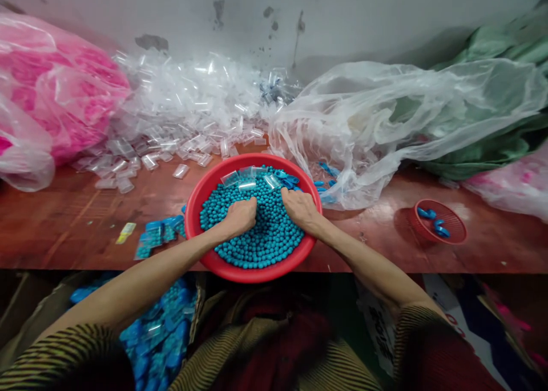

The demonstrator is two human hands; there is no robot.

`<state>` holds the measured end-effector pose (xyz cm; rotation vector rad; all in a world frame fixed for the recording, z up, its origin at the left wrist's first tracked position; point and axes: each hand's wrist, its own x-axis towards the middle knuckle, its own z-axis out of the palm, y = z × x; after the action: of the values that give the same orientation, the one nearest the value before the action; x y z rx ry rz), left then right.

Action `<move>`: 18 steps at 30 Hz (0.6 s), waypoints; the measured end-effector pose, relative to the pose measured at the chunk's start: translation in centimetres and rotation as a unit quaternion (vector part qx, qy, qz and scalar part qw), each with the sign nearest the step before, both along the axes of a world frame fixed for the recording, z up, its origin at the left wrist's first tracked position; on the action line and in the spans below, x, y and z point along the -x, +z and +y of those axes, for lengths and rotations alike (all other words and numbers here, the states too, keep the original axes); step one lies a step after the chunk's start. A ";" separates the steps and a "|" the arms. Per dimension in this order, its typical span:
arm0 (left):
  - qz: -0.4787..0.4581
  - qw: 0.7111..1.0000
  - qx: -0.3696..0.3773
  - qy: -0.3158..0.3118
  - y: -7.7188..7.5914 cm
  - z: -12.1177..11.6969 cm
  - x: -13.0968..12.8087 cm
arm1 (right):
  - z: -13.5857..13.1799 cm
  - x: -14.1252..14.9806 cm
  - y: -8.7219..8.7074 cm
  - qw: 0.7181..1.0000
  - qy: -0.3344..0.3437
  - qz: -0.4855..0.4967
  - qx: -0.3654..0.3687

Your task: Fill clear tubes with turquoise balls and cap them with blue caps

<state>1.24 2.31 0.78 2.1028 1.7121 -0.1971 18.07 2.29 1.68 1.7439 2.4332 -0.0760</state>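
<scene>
Round red plastic basin, lower ctr of frame, sits at the front edge of a red-brown tabletop, prob. so both forearms can reach in. It's full of small round blue beads. Left hand, L of ctr, is curled nearly closed over the beads; right hand, R of ctr, likewise, near flat clear plastic cases atop the beads. Can't tell if either grips anything. More clear cases heap upper L-ctr, seemingly kept w/in reach. Blue-filled clear packets lie L of basin, perhaps set aside.
</scene>
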 end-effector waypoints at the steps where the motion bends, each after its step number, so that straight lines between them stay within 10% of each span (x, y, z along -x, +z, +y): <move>1: -0.013 1.000 0.006 -0.002 -0.4 0.4 -0.4 | -0.1 0.1 -0.2 1.000 -0.005 -0.007 -0.007; 9: -0.203 0.970 0.110 0.073 -3.0 3.5 -2.7 | 0.2 0.3 -1.6 0.999 0.014 0.041 0.029; 18: -0.487 0.821 0.252 0.159 -2.2 2.7 -0.8 | 2.2 -1.8 -1.9 0.957 -0.003 0.272 0.096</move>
<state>2.06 4.98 -1.38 1.1359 1.1367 0.4244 19.86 4.45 -0.23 1.8218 2.6494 -0.8715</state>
